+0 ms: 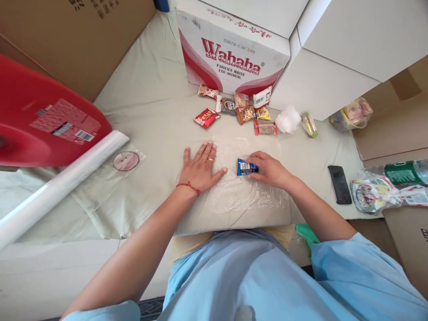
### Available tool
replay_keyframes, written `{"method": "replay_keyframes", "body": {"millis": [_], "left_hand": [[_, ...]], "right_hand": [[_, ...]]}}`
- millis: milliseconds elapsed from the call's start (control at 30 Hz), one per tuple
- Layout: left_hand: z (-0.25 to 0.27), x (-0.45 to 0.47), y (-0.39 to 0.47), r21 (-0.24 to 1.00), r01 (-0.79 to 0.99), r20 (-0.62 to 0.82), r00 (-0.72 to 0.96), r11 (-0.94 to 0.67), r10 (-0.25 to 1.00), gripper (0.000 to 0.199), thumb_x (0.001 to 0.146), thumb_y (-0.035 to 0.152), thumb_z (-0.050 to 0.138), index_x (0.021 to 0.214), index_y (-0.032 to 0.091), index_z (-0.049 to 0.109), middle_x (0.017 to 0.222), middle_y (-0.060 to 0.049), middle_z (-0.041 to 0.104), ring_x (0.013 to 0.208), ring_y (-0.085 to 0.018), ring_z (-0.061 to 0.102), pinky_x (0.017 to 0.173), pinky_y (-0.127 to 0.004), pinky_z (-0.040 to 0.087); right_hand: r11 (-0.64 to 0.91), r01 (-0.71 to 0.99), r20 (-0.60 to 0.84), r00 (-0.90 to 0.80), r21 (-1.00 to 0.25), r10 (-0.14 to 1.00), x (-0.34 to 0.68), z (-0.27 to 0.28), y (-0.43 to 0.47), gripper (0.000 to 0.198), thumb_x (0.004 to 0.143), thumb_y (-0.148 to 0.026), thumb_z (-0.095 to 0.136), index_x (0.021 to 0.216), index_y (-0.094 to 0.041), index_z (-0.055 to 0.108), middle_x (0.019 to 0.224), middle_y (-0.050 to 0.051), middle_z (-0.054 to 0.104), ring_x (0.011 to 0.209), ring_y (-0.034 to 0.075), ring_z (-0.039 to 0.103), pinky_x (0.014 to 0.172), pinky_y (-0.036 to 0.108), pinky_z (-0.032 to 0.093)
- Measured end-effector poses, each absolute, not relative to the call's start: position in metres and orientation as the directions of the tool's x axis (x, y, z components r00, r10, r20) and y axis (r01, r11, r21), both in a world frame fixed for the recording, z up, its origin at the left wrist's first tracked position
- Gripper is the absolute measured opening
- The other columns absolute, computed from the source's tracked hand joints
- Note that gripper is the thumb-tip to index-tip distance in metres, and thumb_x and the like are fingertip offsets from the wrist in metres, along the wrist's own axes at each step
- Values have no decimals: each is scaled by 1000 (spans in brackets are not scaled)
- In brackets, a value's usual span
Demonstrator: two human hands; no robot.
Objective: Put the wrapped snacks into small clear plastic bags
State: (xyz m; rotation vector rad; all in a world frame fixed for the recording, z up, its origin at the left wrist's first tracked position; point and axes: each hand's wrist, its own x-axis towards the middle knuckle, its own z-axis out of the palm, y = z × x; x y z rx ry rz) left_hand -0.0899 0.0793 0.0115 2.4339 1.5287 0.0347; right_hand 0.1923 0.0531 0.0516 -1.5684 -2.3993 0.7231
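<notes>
My left hand (pixel 198 172) lies flat with fingers spread on a clear plastic sheet or bag (pixel 249 200) on the cloth-covered table. My right hand (pixel 270 169) has its thumb and fingers closed around the right end of a small blue snack packet (pixel 243 166) with a barcode label, low over the clear plastic; whether the packet touches it I cannot tell. Beyond the hands lie several wrapped snacks, among them a red packet (pixel 206 118), a brown packet (pixel 246 114) and a red-ended clear packet (pixel 265 127). A crumpled white plastic bundle (pixel 288 119) sits beside them.
Behind the snacks stands a Wahaha water carton (pixel 234 53), next to white boxes (pixel 327 80). At left are a red container (pixel 50 116), a plastic film roll (pixel 67 187) and a round pink disc (pixel 126 161). A phone (pixel 339 184) and green-labelled bottle (pixel 406 172) lie at right.
</notes>
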Motion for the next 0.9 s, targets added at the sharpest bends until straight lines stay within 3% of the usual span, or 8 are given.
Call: {"method": "replay_keyframes", "body": {"millis": [100, 233, 400, 500, 567, 667, 800, 900], "left_hand": [[11, -90, 80, 232, 888, -119, 432, -398, 894, 87, 101, 68, 25, 170, 16, 17, 177, -12, 15, 165, -31, 17, 130, -67, 1], [10, -90, 80, 230, 884, -117, 439, -406, 891, 87, 101, 67, 24, 169, 13, 19, 177, -12, 13, 165, -30, 17, 130, -67, 1], [9, -91, 80, 232, 883, -119, 442, -408, 889, 86, 101, 67, 24, 169, 14, 19, 177, -12, 16, 164, -30, 18, 130, -67, 1], [11, -91, 81, 235, 886, -124, 435, -399, 892, 86, 101, 67, 26, 170, 16, 17, 177, -12, 17, 164, -32, 19, 130, -66, 2], [12, -91, 81, 241, 889, -125, 427, -391, 895, 85, 101, 66, 27, 170, 17, 17, 177, -11, 17, 164, -32, 19, 131, -65, 2], [13, -91, 80, 259, 887, -121, 423, -383, 898, 80, 103, 61, 24, 170, 17, 19, 177, -10, 17, 164, -31, 19, 131, -64, 3], [11, -93, 80, 282, 879, -100, 426, -385, 899, 74, 105, 53, 18, 169, 16, 21, 177, -9, 19, 164, -29, 20, 131, -64, 4], [10, -94, 81, 284, 879, -94, 423, -383, 901, 69, 106, 44, 18, 169, 16, 22, 177, -8, 19, 164, -27, 20, 132, -64, 3]], "right_hand": [[321, 803, -139, -441, -502, 887, 195, 51, 51, 45, 89, -32, 74, 133, -28, 68, 131, 10, 64, 118, 29, 65, 99, 44, 55], [357, 769, -71, -460, -531, 885, 190, 63, 75, 37, 95, -44, 68, 125, -23, 71, 127, 11, 65, 111, 26, 67, 100, 41, 54], [438, 845, -48, -473, -306, 880, 138, 71, 151, 30, 101, -25, 53, 124, -18, 71, 123, 15, 70, 119, 32, 63, 103, 46, 50], [492, 840, 4, -504, -227, 863, 99, 62, 201, 47, 98, -16, 52, 144, -20, 58, 148, 14, 59, 132, 32, 55, 105, 45, 48], [506, 837, -13, -520, -210, 854, 78, 53, 225, 48, 99, -17, 52, 146, -21, 56, 151, 12, 57, 131, 31, 57, 103, 42, 48], [457, 867, -42, -473, -199, 880, 60, 46, 238, 37, 104, -20, 45, 136, -20, 63, 140, 13, 65, 117, 30, 64, 98, 41, 49], [360, 897, 43, -362, -256, 931, 76, 55, 215, 34, 106, -28, 43, 126, -15, 67, 125, 15, 71, 114, 32, 66, 97, 42, 49], [349, 841, 91, -343, -414, 935, 120, 72, 182, 35, 106, -32, 43, 123, -14, 69, 120, 13, 73, 113, 29, 65, 99, 41, 47]]}}
